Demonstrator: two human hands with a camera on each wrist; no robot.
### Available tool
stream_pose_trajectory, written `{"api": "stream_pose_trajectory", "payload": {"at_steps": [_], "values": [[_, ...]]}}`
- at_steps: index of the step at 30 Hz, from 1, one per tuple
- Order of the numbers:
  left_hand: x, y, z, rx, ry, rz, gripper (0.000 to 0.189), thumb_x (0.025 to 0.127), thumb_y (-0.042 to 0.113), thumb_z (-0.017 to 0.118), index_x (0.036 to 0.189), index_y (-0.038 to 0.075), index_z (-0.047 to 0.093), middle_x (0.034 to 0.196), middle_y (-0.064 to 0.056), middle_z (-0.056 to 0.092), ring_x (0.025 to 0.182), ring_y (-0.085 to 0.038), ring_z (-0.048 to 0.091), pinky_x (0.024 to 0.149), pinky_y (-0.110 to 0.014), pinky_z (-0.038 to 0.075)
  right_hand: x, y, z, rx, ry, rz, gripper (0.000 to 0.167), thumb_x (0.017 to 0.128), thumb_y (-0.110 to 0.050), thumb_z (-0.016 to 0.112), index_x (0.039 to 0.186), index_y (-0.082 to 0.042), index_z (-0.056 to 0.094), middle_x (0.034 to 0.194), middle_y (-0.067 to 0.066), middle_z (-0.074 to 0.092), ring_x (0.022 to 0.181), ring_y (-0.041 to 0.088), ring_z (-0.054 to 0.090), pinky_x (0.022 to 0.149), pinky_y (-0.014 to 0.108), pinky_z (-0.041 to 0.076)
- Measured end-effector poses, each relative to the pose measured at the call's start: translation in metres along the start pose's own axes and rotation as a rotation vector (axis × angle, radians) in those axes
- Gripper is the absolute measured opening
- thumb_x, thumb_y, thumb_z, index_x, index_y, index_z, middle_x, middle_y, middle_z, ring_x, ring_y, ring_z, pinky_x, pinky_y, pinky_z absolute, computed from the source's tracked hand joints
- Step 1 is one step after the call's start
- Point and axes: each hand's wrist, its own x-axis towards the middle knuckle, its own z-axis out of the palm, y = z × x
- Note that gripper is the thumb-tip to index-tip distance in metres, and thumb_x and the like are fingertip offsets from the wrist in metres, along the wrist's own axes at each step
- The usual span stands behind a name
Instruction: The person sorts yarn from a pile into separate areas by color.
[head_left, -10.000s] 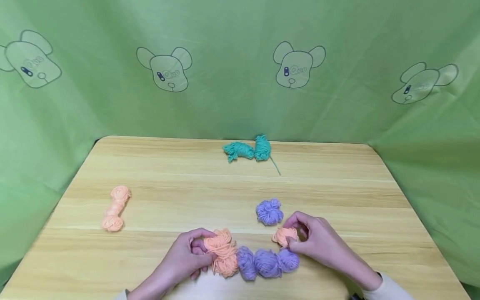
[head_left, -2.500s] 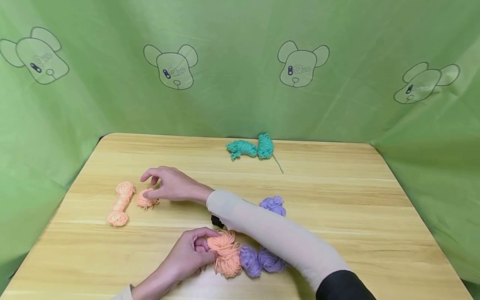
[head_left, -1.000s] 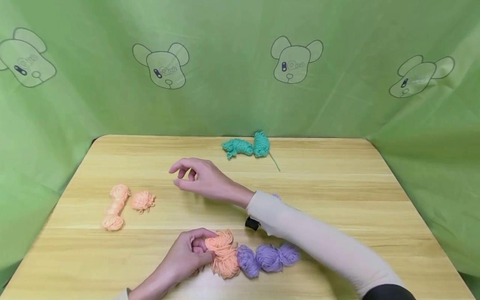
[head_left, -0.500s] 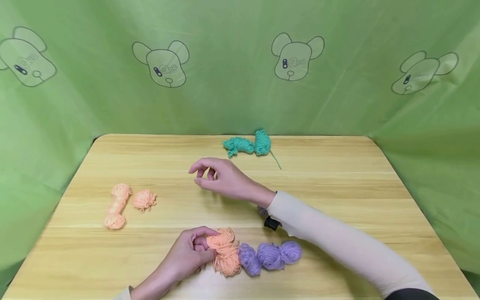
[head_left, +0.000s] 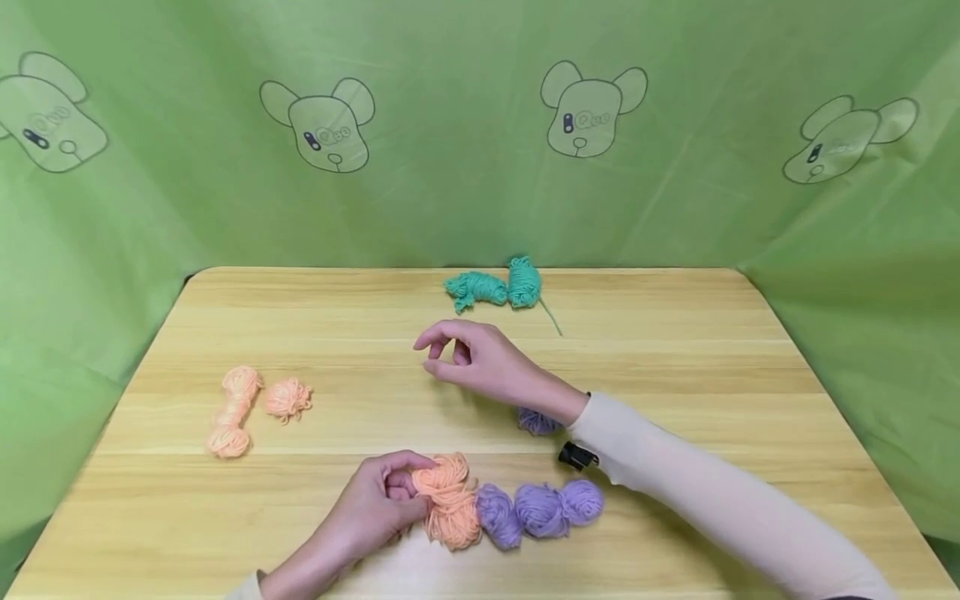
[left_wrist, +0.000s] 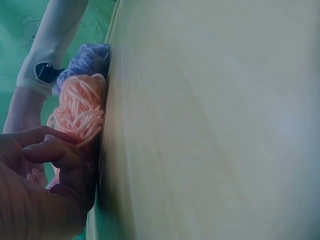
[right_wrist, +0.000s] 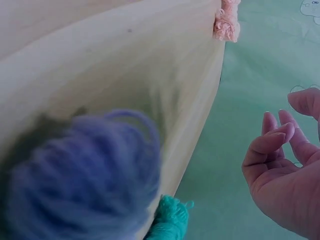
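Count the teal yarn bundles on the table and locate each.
2. Both lie near the far edge of the table: one teal bundle and, just right of it, a second teal bundle trailing a loose strand. Any beneath the right arm would be hidden.

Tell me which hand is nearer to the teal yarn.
Right. The right hand hovers on the near side of the teal yarn, holding nothing; the left hand is farther off on that same side, gripping the large peach bundle.
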Motion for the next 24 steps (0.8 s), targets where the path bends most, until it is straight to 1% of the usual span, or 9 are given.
{"api": "stream_pose_trajectory", "payload": {"at_steps": [4,10,17,21,24], "values": [[0.0,0.0,-0.001,0.0,0.007,-0.003,0.047,0.083,-0.01,0.077,0.13,-0.005,0.071,0.076,-0.002,0.061,0.055,-0.006,0.047,0.046,-0.017,0.037,-0.008,0.006,-0.002,-0.002,0.016,0.021,0.026,0.103,-0.016,0.075,0.128,-0.01,0.075,0.105,-0.006,0.071,0.067,0.014,0.054,0.062,0.028,0.046],[0.001,0.0,-0.003,0.012,0.014,0.003,0.046,0.083,-0.01,0.078,0.128,-0.004,0.072,0.076,-0.002,0.061,0.055,-0.006,0.047,0.046,-0.017,0.037,-0.02,0.013,-0.01,0.015,0.02,0.062,0.025,0.103,-0.018,0.075,0.128,-0.014,0.075,0.106,-0.005,0.071,0.068,0.018,0.054,0.06,0.028,0.046],[0.001,0.0,-0.002,-0.004,0.013,-0.006,0.047,0.083,-0.01,0.077,0.129,-0.004,0.071,0.077,-0.002,0.061,0.055,-0.006,0.046,0.046,-0.017,0.037,-0.039,0.024,-0.023,0.003,0.053,0.106,0.026,0.103,-0.019,0.075,0.129,-0.014,0.075,0.104,-0.005,0.072,0.065,0.014,0.051,0.059,0.028,0.044],[0.001,-0.001,-0.001,-0.012,0.011,-0.012,0.047,0.083,-0.01,0.077,0.129,-0.004,0.071,0.076,-0.002,0.061,0.055,-0.006,0.046,0.046,-0.017,0.037,-0.05,0.03,-0.03,0.028,0.081,0.155,0.027,0.102,-0.018,0.076,0.129,-0.012,0.076,0.104,-0.003,0.072,0.064,0.014,0.05,0.057,0.026,0.043],[0.002,-0.001,0.0,-0.012,0.013,-0.008,0.047,0.082,-0.01,0.076,0.129,-0.004,0.071,0.076,-0.002,0.061,0.055,-0.006,0.046,0.046,-0.017,0.037,-0.057,0.034,-0.032,0.036,0.093,0.176,0.027,0.102,-0.018,0.077,0.128,-0.011,0.076,0.104,0.0,0.072,0.064,0.014,0.05,0.057,0.026,0.042]]}}
